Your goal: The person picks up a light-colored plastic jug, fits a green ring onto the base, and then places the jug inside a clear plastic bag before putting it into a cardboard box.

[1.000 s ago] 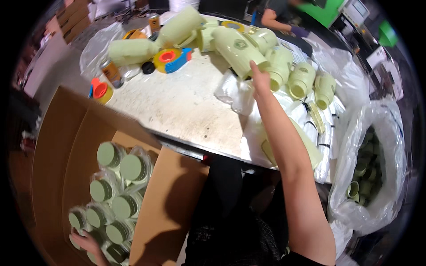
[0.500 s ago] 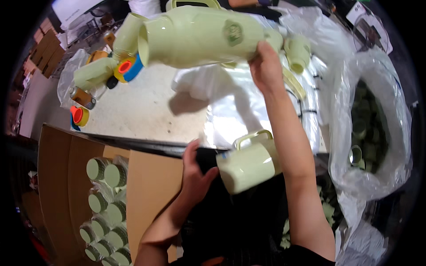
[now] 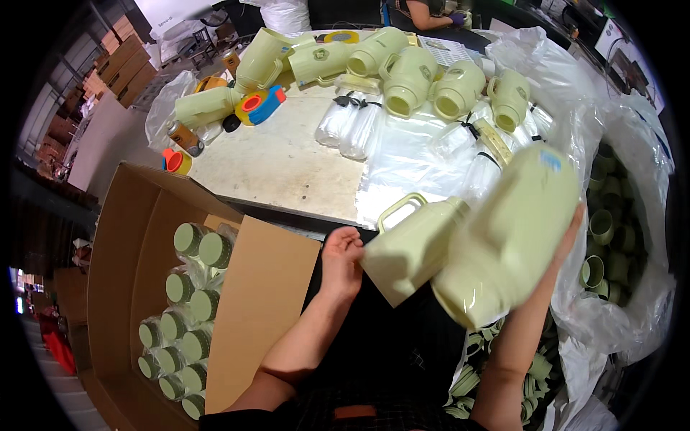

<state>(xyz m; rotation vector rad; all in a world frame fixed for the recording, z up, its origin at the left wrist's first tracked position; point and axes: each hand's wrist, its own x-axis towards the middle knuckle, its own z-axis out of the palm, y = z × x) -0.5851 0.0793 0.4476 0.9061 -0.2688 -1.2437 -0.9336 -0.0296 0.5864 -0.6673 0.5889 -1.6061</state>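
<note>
My right hand point(image 3: 569, 241) grips a pale green thermos jug casing point(image 3: 514, 230) along its far right side; most of the fingers are hidden behind it. The casing is tilted, blurred by motion, with its wider open end toward my lap. A second pale green jug casing point(image 3: 413, 251) with a loop handle lies over my lap, left of the first and partly covered by it. Close to this second casing's left end, my left hand point(image 3: 341, 262) has loosely bent fingers and holds nothing; whether it touches the casing I cannot tell.
Several pale green jug casings point(image 3: 408, 82) lie along the table's point(image 3: 280, 169) far side, near clear plastic bags point(image 3: 352, 126) and tape rolls point(image 3: 253, 108). A cardboard box point(image 3: 266, 302) with green-lidded items is at left; a lined bin point(image 3: 632, 309) at right. Another person point(image 3: 424, 14) works beyond.
My right hand has brought its casing from above the table down and right, over my lap. My left hand has moved slightly right, its fingers more bent. The view has shifted, showing more of the table.
</note>
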